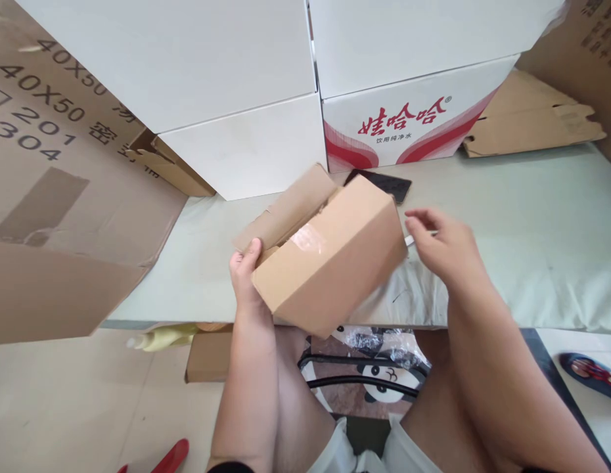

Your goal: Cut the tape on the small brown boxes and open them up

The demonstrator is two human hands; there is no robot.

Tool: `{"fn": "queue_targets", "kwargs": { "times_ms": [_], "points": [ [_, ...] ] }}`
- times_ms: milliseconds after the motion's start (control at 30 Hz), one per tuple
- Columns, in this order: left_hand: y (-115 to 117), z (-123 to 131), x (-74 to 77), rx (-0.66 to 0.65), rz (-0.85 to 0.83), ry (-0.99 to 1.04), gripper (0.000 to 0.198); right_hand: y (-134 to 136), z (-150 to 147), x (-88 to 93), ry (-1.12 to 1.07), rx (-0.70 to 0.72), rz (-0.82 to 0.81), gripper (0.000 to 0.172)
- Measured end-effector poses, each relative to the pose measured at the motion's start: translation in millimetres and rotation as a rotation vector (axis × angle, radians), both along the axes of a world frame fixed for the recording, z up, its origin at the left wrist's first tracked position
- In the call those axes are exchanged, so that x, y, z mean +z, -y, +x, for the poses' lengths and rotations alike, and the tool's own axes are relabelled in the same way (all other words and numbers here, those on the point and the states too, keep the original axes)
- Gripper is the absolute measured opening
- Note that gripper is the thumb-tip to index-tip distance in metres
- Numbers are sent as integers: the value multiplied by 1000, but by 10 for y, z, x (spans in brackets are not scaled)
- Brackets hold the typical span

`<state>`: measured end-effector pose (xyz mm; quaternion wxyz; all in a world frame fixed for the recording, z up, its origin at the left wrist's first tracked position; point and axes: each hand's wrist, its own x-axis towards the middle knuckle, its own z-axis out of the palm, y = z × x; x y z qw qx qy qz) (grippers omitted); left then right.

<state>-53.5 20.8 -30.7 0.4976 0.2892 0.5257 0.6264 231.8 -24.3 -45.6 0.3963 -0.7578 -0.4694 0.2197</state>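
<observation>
A small brown cardboard box (345,263) is held tilted above the pale green cloth, one long flap (290,203) standing open on its far side. Clear tape (308,240) shines on its upper face. My left hand (245,272) grips the box at its left end, thumb on top by the flap and the other fingers hidden. Just off the box's right end is my right hand (441,243), its fingers curled around a thin white object (410,240). Only a short tip of that object shows, so its kind is unclear.
A dark phone (384,185) lies behind the box on the cloth-covered surface (532,249). White cartons (246,151) are stacked at the back, one with red print (408,118). A large cardboard sheet (79,197) stands left, and a folded cardboard piece (532,118) lies right.
</observation>
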Motion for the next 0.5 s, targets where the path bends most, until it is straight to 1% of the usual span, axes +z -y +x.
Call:
{"fn": "queue_targets", "kwargs": {
  "times_ms": [33,67,100,133,167,233,300,367,433,500],
  "points": [
    [13,-37,1,-62,-81,-1,45,11,-8,36,-156,21,151,29],
    [21,-66,-5,-141,-161,-4,47,24,-19,71,-308,82,280,30],
    [21,-87,-16,-228,-228,-10,48,39,-30,103,-430,177,371,33],
    [12,-98,-30,-323,-275,-17,49,55,-44,132,-506,292,415,37],
    [-4,-100,-45,-417,-301,-19,49,71,-59,158,-530,414,414,41],
    [-51,-88,-74,-550,-294,1,51,98,-93,203,-467,642,344,50],
    [-98,-65,-98,-606,-280,25,51,113,-129,237,-386,810,281,57],
    [-126,-41,-113,-628,-297,23,49,113,-159,251,-364,909,273,61],
    [-131,-18,-122,-629,-316,-5,46,105,-180,241,-381,942,301,64],
    [-125,7,-135,-601,-316,-27,45,93,-195,205,-392,892,326,68]
  ]
}}
